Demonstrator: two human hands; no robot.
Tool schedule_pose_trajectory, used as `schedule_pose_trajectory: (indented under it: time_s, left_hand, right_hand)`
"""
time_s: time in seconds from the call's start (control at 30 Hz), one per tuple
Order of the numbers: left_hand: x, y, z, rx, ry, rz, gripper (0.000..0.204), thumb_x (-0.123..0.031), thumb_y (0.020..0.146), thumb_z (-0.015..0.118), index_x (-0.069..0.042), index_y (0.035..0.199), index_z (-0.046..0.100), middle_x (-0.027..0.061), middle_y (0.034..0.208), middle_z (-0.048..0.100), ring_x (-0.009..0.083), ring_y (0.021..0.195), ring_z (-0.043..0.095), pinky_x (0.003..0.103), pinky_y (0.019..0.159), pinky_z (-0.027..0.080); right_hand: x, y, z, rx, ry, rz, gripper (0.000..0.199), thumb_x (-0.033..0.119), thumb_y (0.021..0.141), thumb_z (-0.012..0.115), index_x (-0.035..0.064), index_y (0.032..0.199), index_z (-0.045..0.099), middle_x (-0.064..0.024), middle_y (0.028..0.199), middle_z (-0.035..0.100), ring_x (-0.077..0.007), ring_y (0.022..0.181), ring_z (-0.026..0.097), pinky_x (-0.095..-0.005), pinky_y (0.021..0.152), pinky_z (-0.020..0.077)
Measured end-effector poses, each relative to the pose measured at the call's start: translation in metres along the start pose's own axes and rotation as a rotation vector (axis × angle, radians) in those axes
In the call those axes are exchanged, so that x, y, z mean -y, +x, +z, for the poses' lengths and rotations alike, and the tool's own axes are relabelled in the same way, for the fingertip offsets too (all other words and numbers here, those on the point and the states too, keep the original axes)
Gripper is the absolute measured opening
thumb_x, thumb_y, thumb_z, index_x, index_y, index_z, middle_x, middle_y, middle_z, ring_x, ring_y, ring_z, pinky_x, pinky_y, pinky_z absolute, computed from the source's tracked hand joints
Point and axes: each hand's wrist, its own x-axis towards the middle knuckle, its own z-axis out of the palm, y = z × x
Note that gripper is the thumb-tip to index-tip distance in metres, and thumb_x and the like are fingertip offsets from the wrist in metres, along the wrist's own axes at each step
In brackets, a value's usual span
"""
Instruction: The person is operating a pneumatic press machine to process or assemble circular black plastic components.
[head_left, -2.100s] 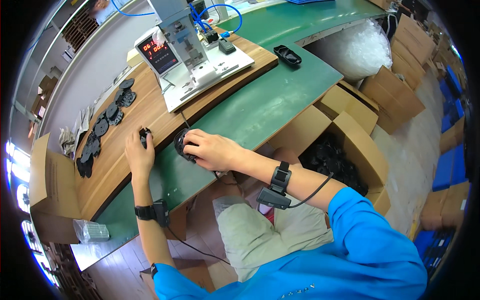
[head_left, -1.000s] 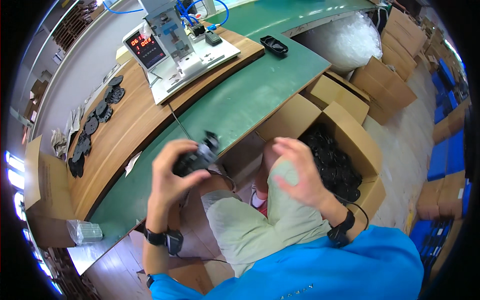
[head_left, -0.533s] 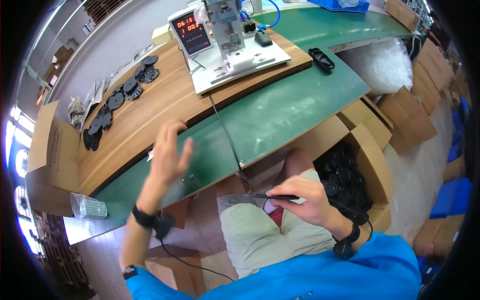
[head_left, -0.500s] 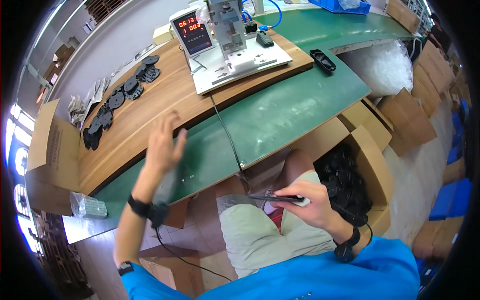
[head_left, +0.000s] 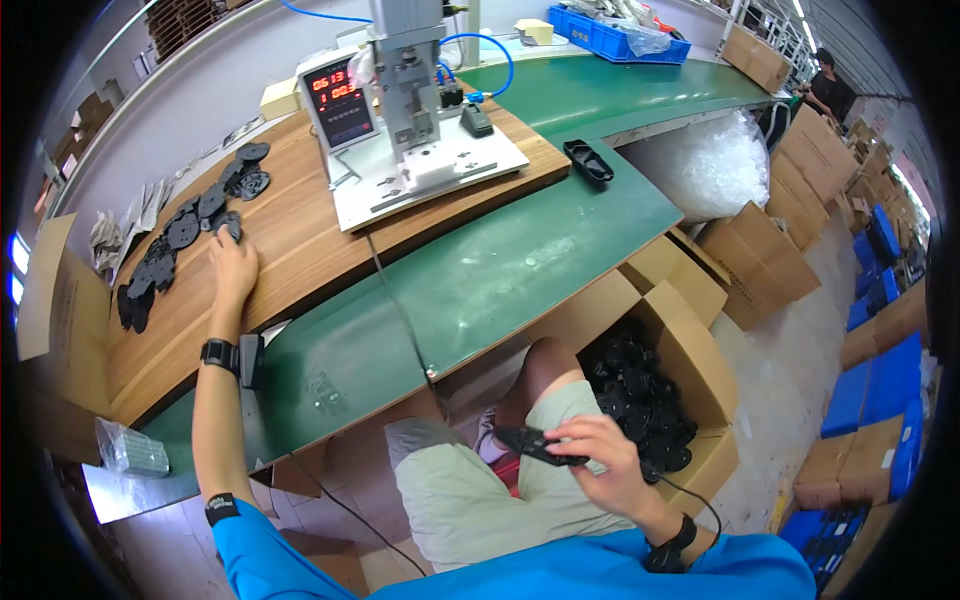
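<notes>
A green bench [head_left: 535,265] carries a wooden board [head_left: 300,245], on which the press [head_left: 410,110] stands. Left of the press, flat black pieces [head_left: 183,230] lie in an overlapping row on the board; just right of it, a black shell [head_left: 588,162] rests on the green surface; beyond it, to the right, sits a blue crate [head_left: 605,42].

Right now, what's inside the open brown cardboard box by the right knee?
A heap of black, plastic-looking parts, some rounded, shows in the box; the lower layers and bottom are covered.

The counter [head_left: 510,275] is green, its wooden board [head_left: 300,205] brown with darker grain. The held flat piece [head_left: 525,441] and round parts [head_left: 184,231] are black, the machine base [head_left: 365,207] white, the shirt [head_left: 600,572] bright blue.
</notes>
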Motion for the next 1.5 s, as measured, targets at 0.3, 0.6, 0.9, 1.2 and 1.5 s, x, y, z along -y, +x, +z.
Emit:
schedule_pose_trajectory:
  time_s: [0.3,0.6,0.9,1.2,1.5]
  left_hand:
    - [-0.067,-0.094,-0.076,-0.058,-0.301,0.084,0.017,-0.010,0.096,0.071,-0.006,0.113,0.071,0.0214,0.138,0.058,0.0417,0.124,0.059,0.049,0.108,0.047]
    - [-0.059,-0.089,-0.077,-0.062,-0.352,0.089,0.031,-0.017,0.096,0.076,-0.005,0.124,0.074,0.0174,0.128,0.072,0.0364,0.127,0.060,0.046,0.111,0.047]
    - [-0.054,-0.091,-0.075,-0.067,-0.298,0.141,0.023,-0.016,0.094,0.076,-0.004,0.114,0.077,0.0132,0.123,0.075,0.0355,0.126,0.062,0.045,0.110,0.048]
    - [-0.055,-0.090,-0.076,-0.055,-0.294,0.144,0.023,-0.013,0.094,0.076,-0.003,0.114,0.075,0.0163,0.121,0.074,0.0367,0.123,0.063,0.045,0.109,0.049]
    - [-0.064,-0.091,-0.087,-0.023,-0.350,0.050,0.027,-0.015,0.094,0.076,-0.004,0.119,0.074,0.0186,0.114,0.073,0.0363,0.111,0.067,0.044,0.099,0.053]
  right_hand:
    - [0.001,0.197,-0.005,-0.249,-0.307,-0.623,0.044,-0.010,0.080,0.073,0.0101,0.118,0.080,-0.0129,0.120,0.075,-0.0349,0.110,0.071,-0.0437,0.095,0.0590]
    - [-0.069,0.346,0.036,-0.293,-0.615,-0.562,0.037,-0.005,0.088,0.068,0.0106,0.121,0.078,-0.0071,0.118,0.075,-0.0306,0.113,0.068,-0.0434,0.098,0.0563]
    - [-0.064,0.362,0.034,-0.054,-0.583,-0.506,0.041,-0.006,0.082,0.070,0.0102,0.119,0.075,-0.0090,0.117,0.073,-0.0355,0.114,0.066,-0.0471,0.099,0.0543]
    - [-0.060,0.375,0.023,0.067,-0.691,-0.554,0.038,-0.008,0.078,0.065,0.0045,0.113,0.074,-0.0121,0.112,0.072,-0.0363,0.111,0.069,-0.0470,0.097,0.0556]
    - [-0.059,0.355,0.036,-0.056,-0.688,-0.501,0.034,-0.009,0.084,0.061,0.0061,0.113,0.071,-0.0106,0.109,0.069,-0.0352,0.106,0.067,-0.0486,0.091,0.0577]
